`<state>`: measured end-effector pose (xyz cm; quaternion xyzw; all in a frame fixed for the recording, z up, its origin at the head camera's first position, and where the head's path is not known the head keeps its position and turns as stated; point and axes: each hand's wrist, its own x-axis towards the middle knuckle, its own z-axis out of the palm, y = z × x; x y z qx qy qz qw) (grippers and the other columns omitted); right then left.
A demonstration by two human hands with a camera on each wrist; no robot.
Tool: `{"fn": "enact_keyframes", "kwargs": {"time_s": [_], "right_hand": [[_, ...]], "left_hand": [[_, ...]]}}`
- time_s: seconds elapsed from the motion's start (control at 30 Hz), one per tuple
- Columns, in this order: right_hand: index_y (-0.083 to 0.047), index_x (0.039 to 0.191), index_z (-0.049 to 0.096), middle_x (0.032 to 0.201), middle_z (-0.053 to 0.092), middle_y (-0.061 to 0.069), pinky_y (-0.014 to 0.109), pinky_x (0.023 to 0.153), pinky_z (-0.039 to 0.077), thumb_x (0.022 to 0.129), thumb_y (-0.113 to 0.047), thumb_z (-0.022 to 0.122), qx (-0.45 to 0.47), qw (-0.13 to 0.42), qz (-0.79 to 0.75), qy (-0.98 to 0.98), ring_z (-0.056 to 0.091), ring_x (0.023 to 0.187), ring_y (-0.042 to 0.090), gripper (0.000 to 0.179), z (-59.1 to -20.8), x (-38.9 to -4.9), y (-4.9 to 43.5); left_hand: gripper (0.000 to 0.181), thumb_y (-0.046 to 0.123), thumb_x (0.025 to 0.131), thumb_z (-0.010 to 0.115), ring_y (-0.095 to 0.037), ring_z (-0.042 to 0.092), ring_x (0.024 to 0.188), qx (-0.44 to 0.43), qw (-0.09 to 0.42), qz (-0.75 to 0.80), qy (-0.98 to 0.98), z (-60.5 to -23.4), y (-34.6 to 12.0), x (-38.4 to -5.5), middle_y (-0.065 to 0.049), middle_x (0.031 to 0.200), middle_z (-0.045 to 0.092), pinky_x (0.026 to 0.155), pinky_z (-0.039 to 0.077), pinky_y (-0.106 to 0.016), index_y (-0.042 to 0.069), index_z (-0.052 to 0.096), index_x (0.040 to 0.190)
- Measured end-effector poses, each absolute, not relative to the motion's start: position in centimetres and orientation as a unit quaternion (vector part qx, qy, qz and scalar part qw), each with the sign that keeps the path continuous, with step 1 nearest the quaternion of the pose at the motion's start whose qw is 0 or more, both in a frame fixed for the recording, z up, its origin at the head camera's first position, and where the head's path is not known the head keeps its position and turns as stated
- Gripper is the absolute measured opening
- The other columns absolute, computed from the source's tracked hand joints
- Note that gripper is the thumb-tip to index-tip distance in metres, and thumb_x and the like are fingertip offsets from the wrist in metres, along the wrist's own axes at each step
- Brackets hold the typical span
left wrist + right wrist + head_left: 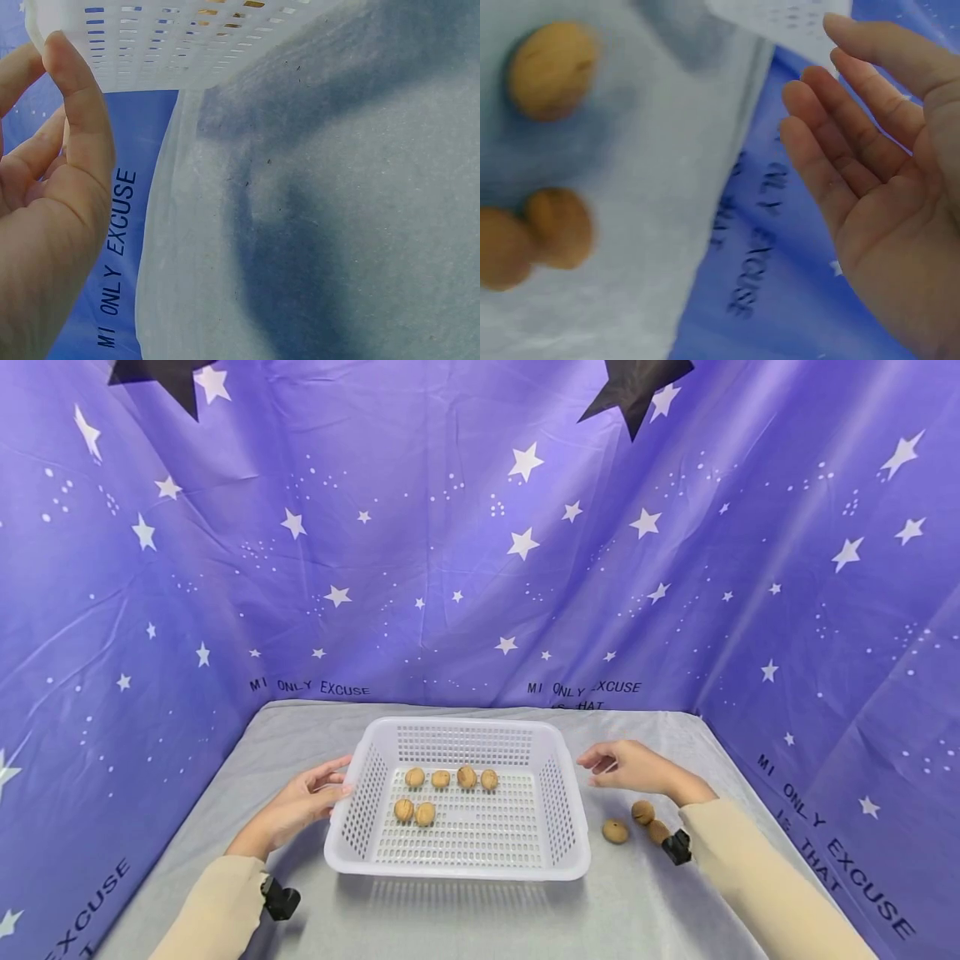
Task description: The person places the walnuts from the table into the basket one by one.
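Observation:
A white perforated plastic basket (457, 872) sits in the middle of the table with several walnuts (467, 777) on its floor, toward the left and back. At its left edge my left hand (300, 806) holds the rim between thumb and fingers; the left wrist view shows the thumb against the basket's side (139, 71). My right hand (637, 767) hovers just right of the basket, apart from it, fingers loosely bent around nothing. Three walnuts lie below that hand: one alone (615, 832) and a touching pair (561, 227), blurred in the right wrist view.
A grey cloth (465, 922) covers the table. Purple star-printed curtains (450, 543) rise behind it and along both sides. Each sleeve cuff carries a small black camera, one on the left wrist (281, 899) and one on the right (677, 847).

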<state>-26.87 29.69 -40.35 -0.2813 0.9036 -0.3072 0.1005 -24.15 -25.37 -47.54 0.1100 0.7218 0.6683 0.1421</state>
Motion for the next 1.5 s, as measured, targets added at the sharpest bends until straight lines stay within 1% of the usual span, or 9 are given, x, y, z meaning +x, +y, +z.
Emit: {"fn": "enact_keyframes", "kwargs": {"time_s": [0.13,0.27,0.5,0.63,0.8,0.9,1.2,1.4,1.5], "right_hand": [[0.0,0.117,0.07,0.113,0.069,0.016,0.035,0.085,0.056,0.089,-0.013,0.075,-0.263,0.124,-0.305,0.907,0.067,0.099,0.028,0.031,-42.5,-26.0,31.3],[0.003,0.115,0.07,0.112,0.07,0.017,0.037,0.085,0.056,0.086,-0.015,0.078,-0.259,0.153,-0.309,0.902,0.067,0.099,0.032,0.034,-44.3,-24.9,32.4],[-0.003,0.11,0.074,0.101,0.074,0.002,0.028,0.076,0.054,0.084,-0.017,0.081,-0.246,0.176,-0.316,0.899,0.068,0.091,0.016,0.03,-46.5,-23.8,33.3],[-0.005,0.109,0.075,0.099,0.073,-0.001,0.028,0.075,0.054,0.086,-0.019,0.08,-0.241,0.169,-0.313,0.903,0.067,0.09,0.015,0.028,-46.6,-23.6,33.4],[-0.002,0.111,0.074,0.099,0.073,-0.001,0.027,0.076,0.052,0.087,-0.023,0.079,-0.24,0.143,-0.306,0.91,0.064,0.088,0.011,0.033,-45.2,-23.8,33.5],[0.002,0.115,0.071,0.098,0.072,0.001,0.028,0.073,0.054,0.087,-0.023,0.079,-0.227,0.135,-0.317,0.911,0.064,0.082,0.013,0.039,-43.7,-24.0,33.3],[-0.003,0.119,0.071,0.109,0.072,0.005,0.03,0.078,0.055,0.09,-0.027,0.077,-0.244,0.082,-0.295,0.92,0.066,0.093,0.018,0.039,-38.9,-24.9,32.1],[0.0,0.12,0.07,0.112,0.072,0.006,0.032,0.085,0.057,0.091,-0.028,0.077,-0.277,0.073,-0.288,0.913,0.068,0.101,0.024,0.041,-36.8,-25.8,29.8],[-0.002,0.119,0.071,0.11,0.072,0.003,0.032,0.086,0.057,0.09,-0.029,0.077,-0.294,0.08,-0.277,0.911,0.068,0.101,0.021,0.039,-36.1,-26.3,27.8]], "left_hand": [[0.07,0.009,0.099,0.064,-0.031,0.061,0.11,0.114,0.145,0.669,0.721,-47.6,-25.3,-24.1,-0.03,0.136,0.046,0.087,0.056,-0.037,0.002,0.025,0.157],[0.071,0.01,0.099,0.064,-0.031,0.062,0.11,0.116,0.145,0.668,0.721,-47.6,-25.3,-24.2,-0.03,0.137,0.046,0.088,0.056,-0.038,0.002,0.025,0.158],[0.072,0.012,0.099,0.065,-0.035,0.061,0.112,0.113,0.145,0.669,0.72,-47.4,-25.3,-24.3,-0.031,0.138,0.045,0.089,0.056,-0.038,0.003,0.025,0.158],[0.071,0.011,0.099,0.065,-0.034,0.061,0.111,0.111,0.146,0.669,0.721,-47.4,-25.3,-24.3,-0.031,0.137,0.045,0.088,0.056,-0.038,0.003,0.026,0.158],[0.072,0.011,0.099,0.065,-0.031,0.062,0.11,0.108,0.146,0.668,0.721,-47.5,-25.4,-24.3,-0.031,0.137,0.045,0.088,0.056,-0.038,0.003,0.026,0.158],[0.072,0.012,0.099,0.065,-0.031,0.062,0.11,0.109,0.145,0.666,0.723,-47.5,-25.4,-24.2,-0.031,0.137,0.045,0.088,0.056,-0.038,0.003,0.025,0.158],[0.071,0.011,0.099,0.064,-0.035,0.06,0.112,0.113,0.147,0.67,0.718,-47.4,-25.4,-24.2,-0.032,0.138,0.044,0.089,0.056,-0.038,0.002,0.024,0.158],[0.071,0.01,0.099,0.064,-0.032,0.062,0.11,0.111,0.146,0.672,0.718,-47.5,-25.5,-24.3,-0.031,0.136,0.045,0.087,0.057,-0.038,0.002,0.025,0.158],[0.071,0.01,0.099,0.065,-0.033,0.061,0.11,0.11,0.147,0.672,0.717,-47.6,-25.5,-24.3,-0.031,0.136,0.045,0.087,0.057,-0.038,0.003,0.025,0.158]]}}
